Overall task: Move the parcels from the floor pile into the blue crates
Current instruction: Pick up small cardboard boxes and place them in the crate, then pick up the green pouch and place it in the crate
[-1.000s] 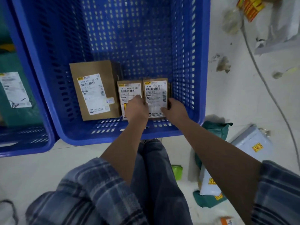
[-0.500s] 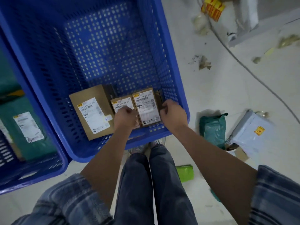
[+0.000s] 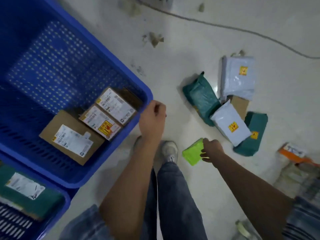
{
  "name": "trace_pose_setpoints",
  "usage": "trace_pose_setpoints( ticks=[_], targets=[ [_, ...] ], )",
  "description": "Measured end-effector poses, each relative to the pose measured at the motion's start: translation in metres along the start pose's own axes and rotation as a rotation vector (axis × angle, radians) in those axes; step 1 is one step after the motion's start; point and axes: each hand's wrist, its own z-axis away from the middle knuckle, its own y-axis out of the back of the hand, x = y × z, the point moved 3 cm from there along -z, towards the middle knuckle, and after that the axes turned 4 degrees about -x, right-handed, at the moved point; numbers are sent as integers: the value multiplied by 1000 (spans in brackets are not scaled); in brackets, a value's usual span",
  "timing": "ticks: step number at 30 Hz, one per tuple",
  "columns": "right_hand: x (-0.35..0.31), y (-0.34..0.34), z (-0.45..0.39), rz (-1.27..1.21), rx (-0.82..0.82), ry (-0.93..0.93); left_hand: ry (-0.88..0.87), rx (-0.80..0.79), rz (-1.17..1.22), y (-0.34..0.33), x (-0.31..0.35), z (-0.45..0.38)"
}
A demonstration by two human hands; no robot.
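Head view: box (image 3: pixel 116 106) labels blurred, right hand (image 3: pixel 211 150) gripping green parcel (image 3: pixel 192 152).

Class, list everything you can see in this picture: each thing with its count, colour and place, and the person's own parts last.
crates: two, blue, left
cardboard boxes: three, brown, white labels, in the bigger crate
green parcel: one, dark green, white label, in the nearer crate
floor pile: dark green bags, pale grey bags, a brown box underneath, right
lime packet: one, bright green, on the floor by the shoe
orange box: one, right edge
cable: one, across the floor, top
shoe: one, pale
left hand: empty, loosely curled, at the crate's rim
right hand: fingers on the lime packet
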Motion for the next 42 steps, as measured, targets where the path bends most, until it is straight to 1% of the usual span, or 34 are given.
trace_pose_setpoints(
  ticks=[3, 6, 8, 13, 17, 20, 22, 28, 32, 37, 40, 42],
  targets=[
    [62, 26, -10, -93, 8, -106, 176, -95, -72, -45, -36, 6],
    [118, 38, -27, -227, -18, -226, 339, -270, -236, -79, -77, 19],
    [148, 42, -39, -286, -42, -261, 426, -349, -322, -94, -102, 31],
    [203, 47, -66, -399, -122, -261, 490, -386, -545, -121, -151, 66],
    [234, 55, -90, -510, -164, -205, 552, -452, -693, -151, -185, 93],
    [246, 58, -115, -527, -171, -153, 552, -499, -760, -182, -208, 96],
    [250, 54, -140, -503, -164, -117, 520, -549, -787, -207, -223, 91],
    [253, 8, -225, -379, -153, -29, 370, -751, -993, -274, -273, 51],
    [242, -19, -273, -384, -110, -11, 266, -759, -1095, -286, -311, 14],
    [237, -33, -308, -425, 5, -2, 267, -736, -1097, -285, -338, -11],
    [233, -36, -309, -568, -37, -29, 287, -725, -1041, -285, -349, -17],
    [230, -37, -302, -649, -106, -7, 361, -742, -973, -287, -343, -12]
  ],
)
